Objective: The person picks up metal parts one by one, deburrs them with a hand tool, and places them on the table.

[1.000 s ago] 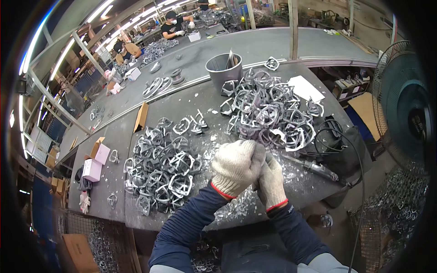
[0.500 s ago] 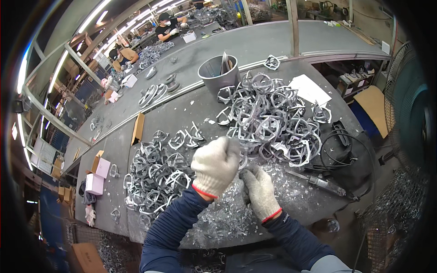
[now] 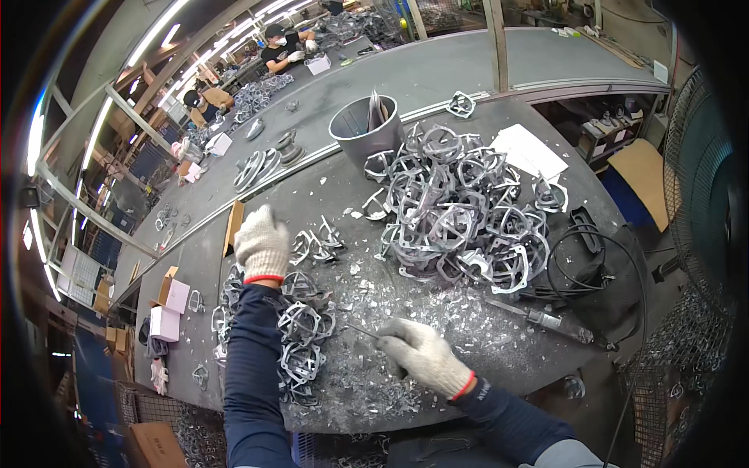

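The right hand's [image 3: 425,356] fingers are clamped on a thin rod [image 3: 362,331], which points left over the chip-strewn bench [image 3: 328,204]. The left hand [image 3: 263,243] is at the far end of 1 pile of metal frames [image 3: 303,327]; whether its fingers grip anything, I cannot tell. A 2nd, bigger pile [image 3: 449,214] lies beside a grey bin [image 3: 373,146].

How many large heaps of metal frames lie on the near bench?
2: the left heap, partly hidden by the left sleeve, and the right heap, beside the grey bin. No others show.
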{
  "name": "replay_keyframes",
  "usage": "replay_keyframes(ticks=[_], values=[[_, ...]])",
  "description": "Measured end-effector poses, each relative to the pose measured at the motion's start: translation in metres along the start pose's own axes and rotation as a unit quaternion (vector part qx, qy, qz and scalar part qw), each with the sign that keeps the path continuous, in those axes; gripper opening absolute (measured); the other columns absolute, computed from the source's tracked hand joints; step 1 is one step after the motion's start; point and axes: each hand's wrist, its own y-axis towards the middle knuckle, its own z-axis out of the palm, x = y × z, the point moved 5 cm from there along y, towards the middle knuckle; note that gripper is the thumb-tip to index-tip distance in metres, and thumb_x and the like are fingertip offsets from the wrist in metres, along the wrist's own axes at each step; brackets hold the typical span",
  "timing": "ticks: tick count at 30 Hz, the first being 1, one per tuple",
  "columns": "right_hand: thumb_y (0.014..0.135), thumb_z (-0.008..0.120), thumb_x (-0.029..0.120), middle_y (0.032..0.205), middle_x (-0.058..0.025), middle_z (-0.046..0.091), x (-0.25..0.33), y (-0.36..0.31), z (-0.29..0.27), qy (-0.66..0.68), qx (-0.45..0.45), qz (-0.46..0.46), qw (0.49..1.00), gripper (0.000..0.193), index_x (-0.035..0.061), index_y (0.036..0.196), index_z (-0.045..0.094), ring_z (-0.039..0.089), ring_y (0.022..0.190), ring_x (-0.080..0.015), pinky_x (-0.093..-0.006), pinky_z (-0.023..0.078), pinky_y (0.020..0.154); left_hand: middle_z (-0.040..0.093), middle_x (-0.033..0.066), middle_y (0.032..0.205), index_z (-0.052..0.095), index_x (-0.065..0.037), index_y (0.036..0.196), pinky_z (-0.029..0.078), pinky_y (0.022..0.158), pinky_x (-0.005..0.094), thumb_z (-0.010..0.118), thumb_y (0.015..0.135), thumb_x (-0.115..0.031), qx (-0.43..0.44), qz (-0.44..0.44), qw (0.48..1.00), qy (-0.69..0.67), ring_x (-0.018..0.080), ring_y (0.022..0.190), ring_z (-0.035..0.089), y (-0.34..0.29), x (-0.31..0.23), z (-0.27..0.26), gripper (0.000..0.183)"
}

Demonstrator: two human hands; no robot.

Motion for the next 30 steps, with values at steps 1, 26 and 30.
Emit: replay_keyframes(ticks=[1, 26, 30], values=[[0.113, 0.064, 0.026, 0.094, -0.0056, 0.075, -0.004, -0.01, -0.011, -0.007, -0.005, 0.023, 1.0, 0.034, -0.0009, 0.132, 0.073, 0.066, 0.071, -0.0092, -0.0281, 0.056, 0.065, 0.076, 0.0182, 0.111, 0.076, -0.012, 0.112, 0.061, 0.087, 0.0534, 0.071, 0.101, -0.031, 0.083, -0.016, 0.995, 0.055, 0.0371, 0.104, 0.078, 0.003, 0.009, 0.011, 0.023], [0.105, 0.069, 0.01, 0.089, -0.0025, 0.073, 0.027, -0.113, -0.058, -0.031, -0.201, -0.015, 0.979, 0.024, -0.0057, 0.122, 0.076, 0.065, 0.07, -0.0079, -0.0262, 0.054, 0.064, 0.076, 0.011, 0.094, 0.071, 0.003, 0.111, 0.056, 0.076, 0.0366, 0.061, 0.11, -0.024, 0.005, -0.02, 0.758, -0.651, 0.0173, 0.085, 0.071, -0.073, -0.074, -0.012, 0.028], [0.102, 0.072, 0.006, 0.087, -0.0107, 0.077, 0.056, -0.1, -0.041, -0.222, -0.204, -0.158, 0.94, 0.023, -0.0001, 0.123, 0.075, 0.072, 0.07, -0.0163, -0.0314, 0.059, 0.068, 0.074, 0.006, 0.095, 0.073, 0.003, 0.113, 0.056, 0.067, 0.025, 0.062, 0.11, -0.017, 0.051, -0.065, 0.676, -0.732, 0.009, 0.073, 0.067, -0.161, -0.064, -0.058, 0.023]])
